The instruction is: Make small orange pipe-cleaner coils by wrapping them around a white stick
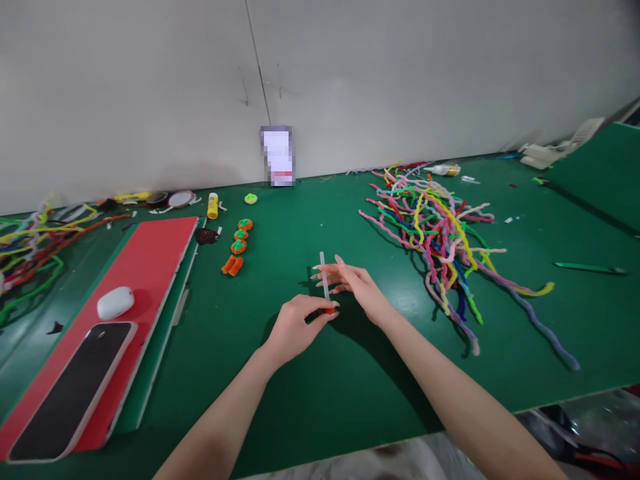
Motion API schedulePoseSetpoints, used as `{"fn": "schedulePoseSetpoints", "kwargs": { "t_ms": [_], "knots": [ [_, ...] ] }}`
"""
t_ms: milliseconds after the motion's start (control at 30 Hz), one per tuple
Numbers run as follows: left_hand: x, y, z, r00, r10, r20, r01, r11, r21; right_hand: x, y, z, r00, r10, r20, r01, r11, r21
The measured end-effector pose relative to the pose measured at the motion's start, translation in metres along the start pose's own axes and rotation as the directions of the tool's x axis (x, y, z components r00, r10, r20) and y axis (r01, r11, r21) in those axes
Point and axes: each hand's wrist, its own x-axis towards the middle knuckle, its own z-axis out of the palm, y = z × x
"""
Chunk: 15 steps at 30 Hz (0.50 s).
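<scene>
In the middle of the table, my left hand (303, 323) pinches a small orange piece (330, 311) between thumb and fingertips, which hide most of it. A translucent white stick (325, 277) rises from that pinch, tilted slightly left. My right hand (357, 281) is just beyond, its fingers stretched out and apart behind the stick; whether they touch it I cannot tell. Left of my hands stand several small orange fuzzy rounds with green tops (241, 235) in a row. Below them lies a folded orange fuzzy piece (233, 265).
A tangled pile of coloured pipe cleaners (435, 227) lies on the right, with a green pen-like tool (590, 268) beyond. On the left, a red board (150, 267) bears a phone (73, 393) and a white case (115, 303). Another phone (278, 155) leans on the wall.
</scene>
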Motion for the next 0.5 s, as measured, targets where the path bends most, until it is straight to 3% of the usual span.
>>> {"fn": "schedulePoseSetpoints", "kwargs": {
  "t_ms": [267,500],
  "knots": [
    [0.0031,-0.0047,-0.0003,0.998,-0.055,0.018,0.053,0.996,0.068,-0.001,-0.0016,0.0022,0.999,0.03,-0.038,-0.029,0.999,0.028],
    [0.0025,-0.0005,-0.0051,0.998,0.01,0.064,-0.019,0.989,0.148,0.0028,0.0057,0.0038,0.999,0.031,-0.015,-0.032,0.999,-0.008]
  ]
}}
